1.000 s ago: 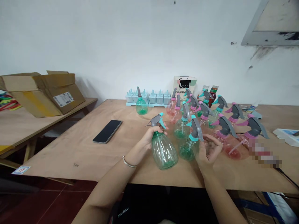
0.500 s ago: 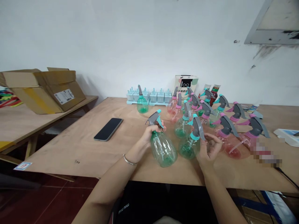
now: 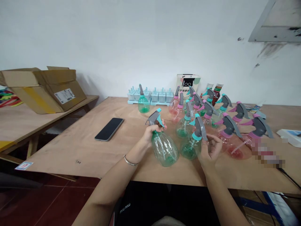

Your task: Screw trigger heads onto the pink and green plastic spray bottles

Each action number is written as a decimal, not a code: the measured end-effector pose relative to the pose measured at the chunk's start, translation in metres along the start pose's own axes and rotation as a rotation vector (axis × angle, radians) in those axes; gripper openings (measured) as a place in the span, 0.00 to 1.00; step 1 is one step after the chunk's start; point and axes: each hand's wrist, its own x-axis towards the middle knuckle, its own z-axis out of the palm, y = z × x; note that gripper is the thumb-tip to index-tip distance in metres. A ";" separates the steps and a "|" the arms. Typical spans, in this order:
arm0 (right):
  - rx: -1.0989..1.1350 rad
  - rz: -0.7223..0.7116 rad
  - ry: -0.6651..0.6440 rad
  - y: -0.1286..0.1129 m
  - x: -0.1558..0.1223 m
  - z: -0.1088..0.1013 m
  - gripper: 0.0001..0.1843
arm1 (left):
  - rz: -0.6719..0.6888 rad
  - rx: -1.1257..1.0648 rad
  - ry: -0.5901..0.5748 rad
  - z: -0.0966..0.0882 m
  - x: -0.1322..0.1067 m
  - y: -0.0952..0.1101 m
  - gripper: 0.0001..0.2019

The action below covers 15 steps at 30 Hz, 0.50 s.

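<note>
My left hand is closed around the neck of a clear green spray bottle. That bottle has a grey head with a turquoise nozzle and trigger, and it tilts with its base toward the lower right. My right hand has thumb and curled fingers at the grey head of a second green spray bottle, whose base rests on the table. Some of the contact there is hidden. Behind and right of it stand several more spray bottles, among them a pink one and a green one.
A phone lies to the left. Farther back are a lone green spray bottle, pale blue ice-pop moulds and a printed paper bag. A cardboard box sits on another table. At right are a white tray and a cable.
Hardly anything differs. The left-hand bottle is slightly higher in view and its base has swung a little to the right. The camera view has shifted slightly.
</note>
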 end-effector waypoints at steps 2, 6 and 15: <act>-0.005 -0.004 -0.003 -0.001 0.000 0.000 0.13 | -0.006 0.037 -0.002 0.001 -0.001 0.003 0.15; 0.000 -0.013 -0.002 -0.001 0.001 0.000 0.13 | -0.020 0.147 -0.021 0.005 -0.004 0.007 0.22; -0.004 -0.002 -0.011 -0.001 0.001 0.000 0.13 | -0.020 0.127 -0.115 0.002 -0.003 0.000 0.13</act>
